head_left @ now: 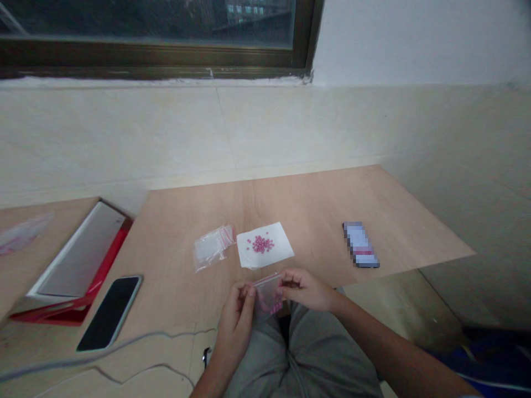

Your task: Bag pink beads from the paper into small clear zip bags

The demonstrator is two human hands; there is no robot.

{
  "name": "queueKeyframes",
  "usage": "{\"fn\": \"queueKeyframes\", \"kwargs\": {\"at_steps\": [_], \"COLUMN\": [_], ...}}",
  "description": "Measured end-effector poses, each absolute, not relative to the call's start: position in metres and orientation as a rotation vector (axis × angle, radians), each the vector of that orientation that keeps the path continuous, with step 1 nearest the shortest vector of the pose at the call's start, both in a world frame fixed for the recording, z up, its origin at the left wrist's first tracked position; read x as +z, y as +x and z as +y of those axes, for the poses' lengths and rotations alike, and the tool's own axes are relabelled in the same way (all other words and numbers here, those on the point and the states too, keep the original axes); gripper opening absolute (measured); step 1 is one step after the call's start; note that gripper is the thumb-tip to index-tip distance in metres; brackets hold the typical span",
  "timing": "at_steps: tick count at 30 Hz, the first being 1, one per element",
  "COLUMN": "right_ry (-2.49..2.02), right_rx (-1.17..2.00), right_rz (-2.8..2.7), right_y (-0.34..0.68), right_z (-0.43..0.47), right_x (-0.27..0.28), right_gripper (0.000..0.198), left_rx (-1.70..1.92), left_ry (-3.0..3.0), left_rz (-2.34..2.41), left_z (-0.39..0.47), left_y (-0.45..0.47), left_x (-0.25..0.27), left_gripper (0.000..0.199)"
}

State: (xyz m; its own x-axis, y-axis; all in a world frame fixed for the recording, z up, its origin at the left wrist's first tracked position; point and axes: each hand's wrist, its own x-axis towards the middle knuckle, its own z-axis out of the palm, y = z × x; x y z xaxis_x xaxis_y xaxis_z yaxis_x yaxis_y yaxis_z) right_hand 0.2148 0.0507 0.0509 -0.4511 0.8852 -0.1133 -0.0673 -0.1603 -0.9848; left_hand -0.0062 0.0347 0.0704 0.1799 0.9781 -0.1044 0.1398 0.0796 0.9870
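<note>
A small clear zip bag [267, 296] with several pink beads [276, 307] in its lower right part hangs between my hands, above my lap. My left hand [239, 309] pinches its upper left edge between thumb and fingers. On the other side, my right hand [305, 288] grips the bag near its upper right corner, fingers curled. Just beyond lies a white sheet of paper [277, 251] carrying a loose pile of pink beads [262, 244]. Left of the paper rests a stack of clear zip bags [211, 247] with red lines along their tops.
A phone with a pixelated screen [360, 245] lies on the right of the wooden table [323, 199]. To the left are a dark-screened phone [111, 312], a grey and red box-like object [78, 254] and a grey cable [124, 341]. A wall and window stand behind.
</note>
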Motion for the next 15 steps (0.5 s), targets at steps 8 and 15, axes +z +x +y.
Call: {"fn": "queueKeyframes", "kwargs": {"at_steps": [8, 15], "right_ry": [-1.411, -1.734], "right_rx": [1.084, 0.889], "right_rz": [-0.914, -1.077], "right_y": [0.309, 0.359], "right_z": [0.111, 0.175], "right_x": [0.027, 0.014], "right_gripper": [0.034, 0.024], "left_rx": [0.746, 0.624], "left_ry": [1.627, 1.895], "left_rz": [1.221, 1.347], "left_z": [0.043, 0.046], "left_y": [-0.018, -0.036], "left_x": [0.059, 0.06], "left_gripper": [0.036, 0.029]}}
